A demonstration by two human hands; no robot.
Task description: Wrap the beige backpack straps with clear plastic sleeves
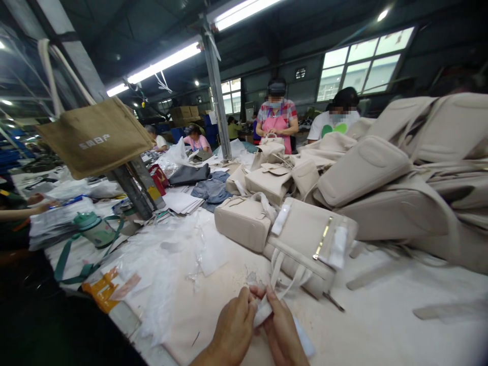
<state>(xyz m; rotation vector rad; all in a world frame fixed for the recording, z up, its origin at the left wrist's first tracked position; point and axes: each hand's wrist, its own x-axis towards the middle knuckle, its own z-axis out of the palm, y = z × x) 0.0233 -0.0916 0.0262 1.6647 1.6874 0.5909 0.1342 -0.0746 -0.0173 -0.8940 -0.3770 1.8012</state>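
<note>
Close to the table's front, my left hand (233,325) is closed, its thumb and fingers pinching a white wrapping strip (262,311). My right hand (281,328) grips the same strip from the other side, thumb on top. The strip seems to lie around or along a beige bag strap; I cannot tell which, as the fingers cover it. Just beyond the hands lies a beige handbag (305,229) with pale handles, a gold-coloured metal bar and white wrapping on its sides. A bluish-white sheet (304,338) pokes out beside my right hand.
A tall heap of beige bags (366,173) covers the right side. Thin plastic sheets (163,274) lie at left, near a green bottle (95,229) with a strap. A brown tote (97,137) hangs by a metal post (219,91). A co-worker (276,114) stands across the table.
</note>
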